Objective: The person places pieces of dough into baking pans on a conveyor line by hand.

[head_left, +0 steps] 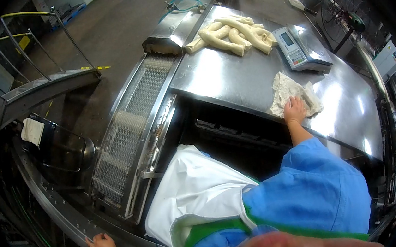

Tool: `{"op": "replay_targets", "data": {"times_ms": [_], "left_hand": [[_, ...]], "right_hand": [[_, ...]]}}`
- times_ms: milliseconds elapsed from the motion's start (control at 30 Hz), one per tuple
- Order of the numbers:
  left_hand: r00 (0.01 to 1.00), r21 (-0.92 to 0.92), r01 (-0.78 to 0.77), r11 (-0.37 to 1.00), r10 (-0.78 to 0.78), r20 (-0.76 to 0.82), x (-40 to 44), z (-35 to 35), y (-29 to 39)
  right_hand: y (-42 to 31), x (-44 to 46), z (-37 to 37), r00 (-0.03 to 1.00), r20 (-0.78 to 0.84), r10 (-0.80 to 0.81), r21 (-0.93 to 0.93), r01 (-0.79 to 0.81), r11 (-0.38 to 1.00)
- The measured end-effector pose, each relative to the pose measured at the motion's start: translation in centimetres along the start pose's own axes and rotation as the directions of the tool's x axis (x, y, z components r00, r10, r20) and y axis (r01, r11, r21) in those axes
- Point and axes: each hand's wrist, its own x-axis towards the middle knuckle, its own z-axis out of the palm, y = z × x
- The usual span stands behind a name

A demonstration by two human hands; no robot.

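My right hand (295, 109) is on a crumpled off-white cloth (283, 91) at the near edge of the steel table (212, 76), its fingers bent over the folds. Beyond the cloth stands a digital scale (300, 49) with a display and keypad. Long, pale dough rolls (234, 34) lie in a pile to the left of the scale. At the lower left, my left hand (103, 245) rests on a curved metal rail (68, 216). Its fingers are loosely bent and apart, with nothing visible in them.
A wire-mesh conveyor belt (128, 126) runs along the table's left side, under a steel housing (176, 27). A black chair (68, 149) with a pale cloth stands beyond the rail. Handrails (30, 40) rise at the upper left, and a fan (341, 4) stands at the upper right.
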Motion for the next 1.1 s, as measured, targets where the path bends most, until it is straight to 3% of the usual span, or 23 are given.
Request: {"op": "replay_targets", "data": {"times_ms": [600, 1100], "left_hand": [[0.999, -0.015, 0.016, 1.000, -0.016, -0.029, 0.1, 0.2, 0.0], [1.000, -0.013, 0.011, 1.000, -0.011, 0.019, 0.0, -0.8, 0.6]], "right_hand": [[0.1, 0.0, 0.3, 0.998, -0.053, -0.021, -0.008, 0.020, 1.000], [-0.8, -0.3, -1.4, 1.000, 0.003, -0.019, -0.016, 0.020, 1.000]]}}
